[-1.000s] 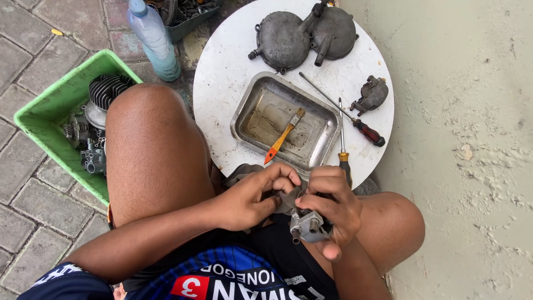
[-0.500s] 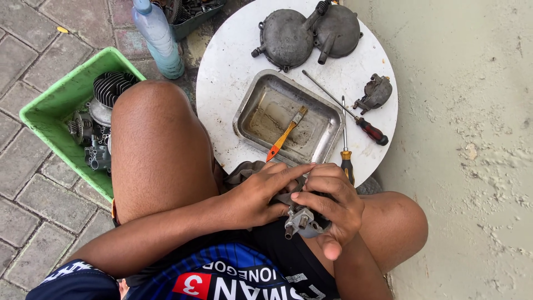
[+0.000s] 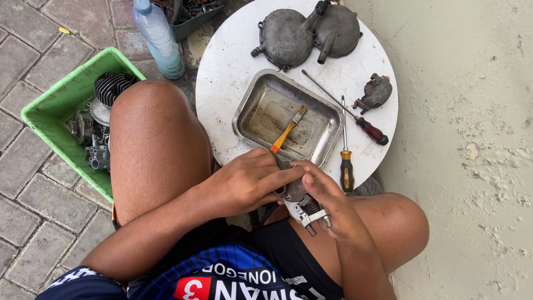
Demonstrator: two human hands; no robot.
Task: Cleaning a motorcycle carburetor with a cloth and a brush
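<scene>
My left hand (image 3: 244,183) has slid onto the carburetor (image 3: 302,203); both hands' fingers now clench it, right hand (image 3: 327,200) underneath, work continuing.

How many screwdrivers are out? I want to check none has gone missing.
2. A red-handled screwdriver lies slanted on the round white table, right of the metal tray. An orange-handled screwdriver lies near the table's front edge. Others may be hidden in the bins.
</scene>
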